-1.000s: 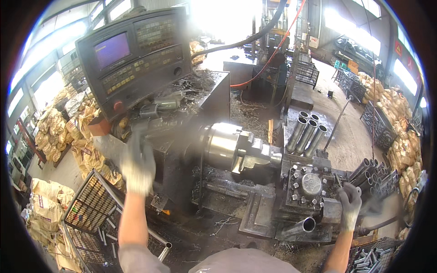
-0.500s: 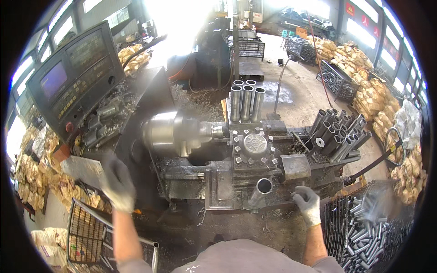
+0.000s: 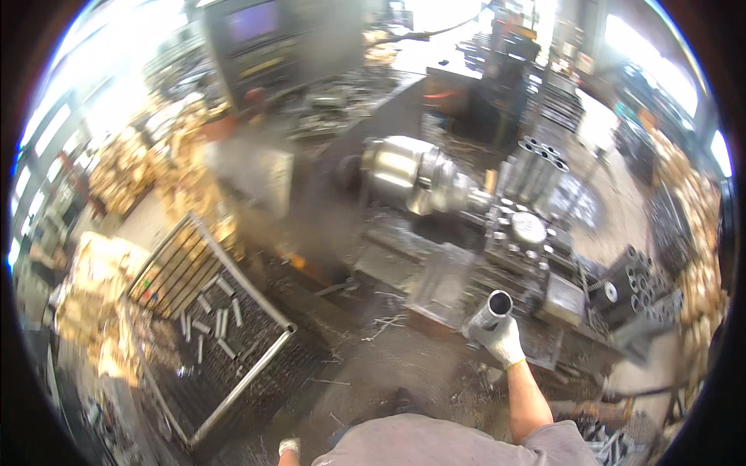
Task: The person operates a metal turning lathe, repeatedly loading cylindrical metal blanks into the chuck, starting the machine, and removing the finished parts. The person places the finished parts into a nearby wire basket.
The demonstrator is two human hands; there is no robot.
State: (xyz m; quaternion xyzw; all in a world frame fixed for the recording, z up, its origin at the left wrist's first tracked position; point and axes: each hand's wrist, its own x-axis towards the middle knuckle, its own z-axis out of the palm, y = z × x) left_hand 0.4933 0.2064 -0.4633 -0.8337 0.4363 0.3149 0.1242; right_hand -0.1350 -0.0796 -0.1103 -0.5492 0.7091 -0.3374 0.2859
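My gloved right hand is wrapped around a short, shiny metal tube at the front of the lathe. The tube's open end faces up, and whether it still rests on the carriage I cannot tell. At the lower edge shows a bit of my gloved left hand, low beside my body, its fingers not clear. Beyond the tube sits the tool post, and left of that the steel chuck. Several upright tubes stand behind the tool post.
A metal crate holding several cut tubes stands on the floor at left. More tubes are bunched at the right end of the lathe. A control panel rises at the back left. Brown sacks are piled beyond the crate.
My view has swung left and tilted. The right hand has closed around the tube standing at the carriage front. The left hand has come away from the panel side and down to my body.
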